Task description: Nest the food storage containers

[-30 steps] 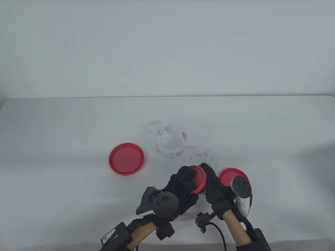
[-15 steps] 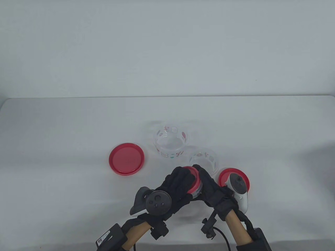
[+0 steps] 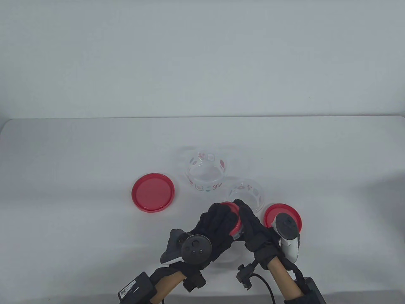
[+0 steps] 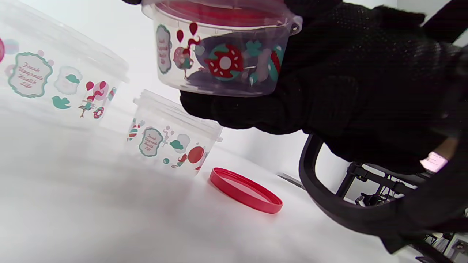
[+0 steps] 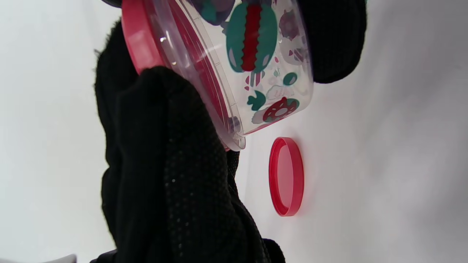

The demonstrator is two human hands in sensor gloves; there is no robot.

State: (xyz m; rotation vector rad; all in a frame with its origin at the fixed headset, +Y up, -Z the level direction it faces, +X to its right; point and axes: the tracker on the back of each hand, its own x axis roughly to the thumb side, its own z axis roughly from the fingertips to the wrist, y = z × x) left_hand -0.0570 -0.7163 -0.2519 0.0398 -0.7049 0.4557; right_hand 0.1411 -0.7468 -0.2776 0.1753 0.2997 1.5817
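Both hands hold a small clear printed container (image 3: 238, 225) with its red lid (image 3: 233, 218) above the table's near middle. My left hand (image 3: 221, 211) grips the lid side. My right hand (image 3: 244, 209) grips the container's body. In the left wrist view the small container (image 4: 219, 58) hangs above the table, with a glove under it. In the right wrist view the small container (image 5: 256, 62) lies tilted, its lid (image 5: 139, 47) to the left. A large open container (image 3: 205, 172) and a medium open container (image 3: 248, 192) stand behind the hands.
A large red lid (image 3: 152, 191) lies flat to the left. A medium red lid (image 3: 272, 212) lies on the right, partly hidden by my right tracker (image 3: 288, 234). The white table (image 3: 79, 152) ends at a pale wall behind.
Both hands, still holding the small container, have shifted slightly left and toward me. The lid is still on. The other containers and lids have not moved.
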